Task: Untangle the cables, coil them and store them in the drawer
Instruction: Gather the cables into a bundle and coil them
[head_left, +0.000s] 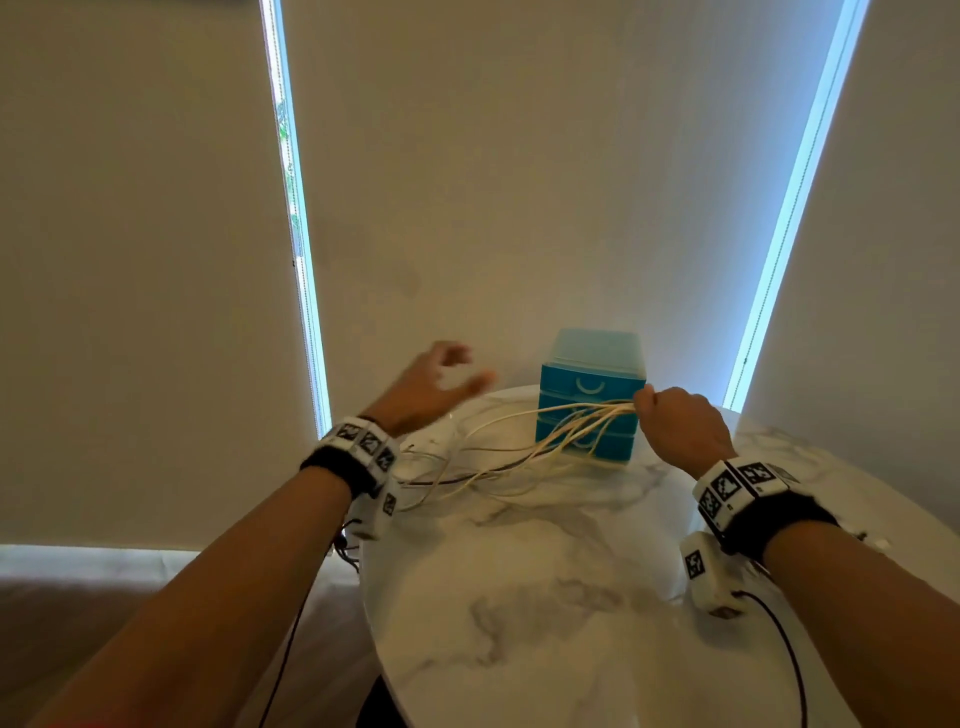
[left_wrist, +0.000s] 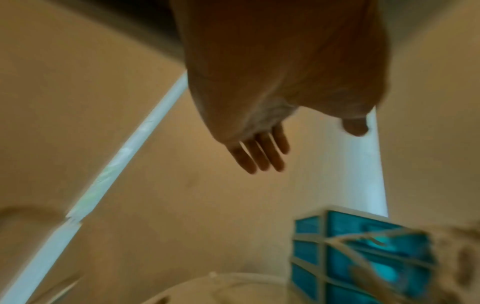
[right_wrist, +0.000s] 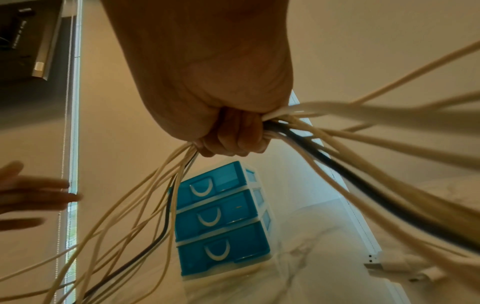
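R hand (head_left: 678, 426) fist closed round a bunch of cables (head_left: 524, 447), raised just in front of the blue drawer unit (head_left: 589, 397). In R wrist view the fingers (right_wrist: 233, 133) curl tight on the bundle; cables (right_wrist: 145, 205) are mostly cream w/ at least one black, fanning out both sides of the fist. Loose ends trail down left across the marble table (head_left: 545, 597). L hand (head_left: 431, 384) up in air left of the drawers, fingers spread, holding nothing, blurred; L wrist view shows fingers (left_wrist: 259, 154) straight. Drawer unit (right_wrist: 221, 220) sits at far edge of table, 3 drawers, all look shut, white curved handles. USB plug (right_wrist: 374, 265) on a white lead lies on the table to the right of the unit. Tag bands on both wrists.
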